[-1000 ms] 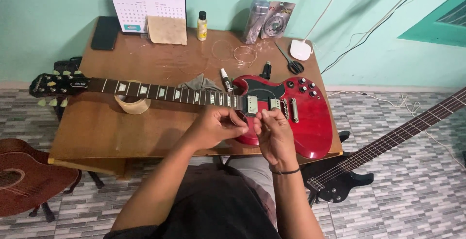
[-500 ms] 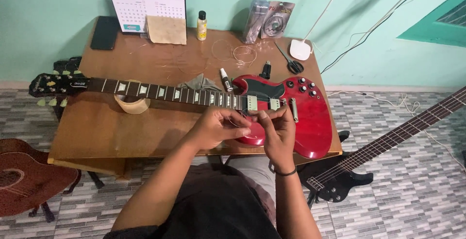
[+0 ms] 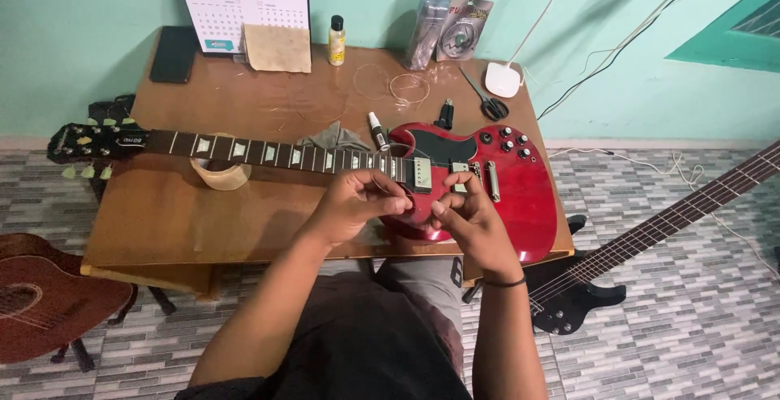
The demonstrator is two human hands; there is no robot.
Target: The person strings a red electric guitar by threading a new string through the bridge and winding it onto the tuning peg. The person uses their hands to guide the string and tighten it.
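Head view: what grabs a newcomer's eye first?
The red electric guitar lying flat across the wooden table, neck to the left. Both hands, left hand and right hand, meet over its body near the neck joint. A black bass guitar leans in at the right.

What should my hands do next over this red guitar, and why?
Probably draw the thin string taut. Both hands, left hand and right hand, pinch something fine just above the red electric guitar beside its neck pickup; the string itself is too thin to see clearly.
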